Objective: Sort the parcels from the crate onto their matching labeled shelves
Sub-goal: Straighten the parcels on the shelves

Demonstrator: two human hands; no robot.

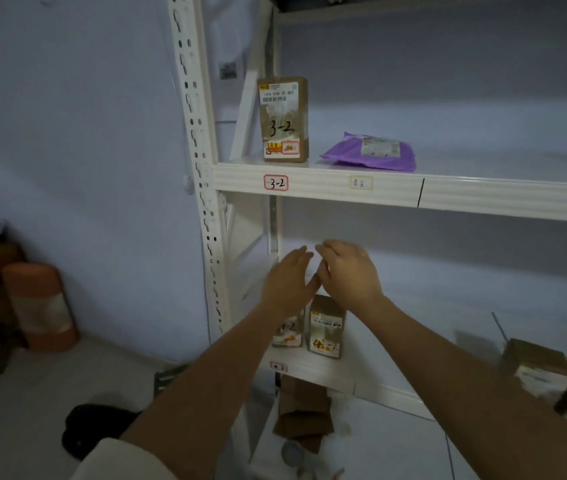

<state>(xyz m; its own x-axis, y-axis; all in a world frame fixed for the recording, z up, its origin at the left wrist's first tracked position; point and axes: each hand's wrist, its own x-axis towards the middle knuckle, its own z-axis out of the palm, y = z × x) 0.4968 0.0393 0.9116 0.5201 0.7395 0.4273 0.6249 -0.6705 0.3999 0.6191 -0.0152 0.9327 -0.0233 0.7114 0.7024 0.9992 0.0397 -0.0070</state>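
- Our left hand (289, 278) and right hand (348, 271) hover with fingers loose and apart, holding nothing, above two upright brown parcels (325, 327) on the lower shelf (309, 370)
- We judge placement just done; check each handwritten number against the shelf tag (278, 367), which blur keeps us from reading
- Upper shelf (327, 183), tagged 3-2 (276, 182): one upright box marked 3-2 (284, 119) and, well apart, a flat purple mailer (370, 152)
- The crate is not identifiable

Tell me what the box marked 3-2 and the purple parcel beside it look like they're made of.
Box marked 3-2: apparently brown cardboard, matte, with glossy tape and a paper label. Purple parcel: probably a thin plastic mailer, its surface wrinkled and faintly shiny.
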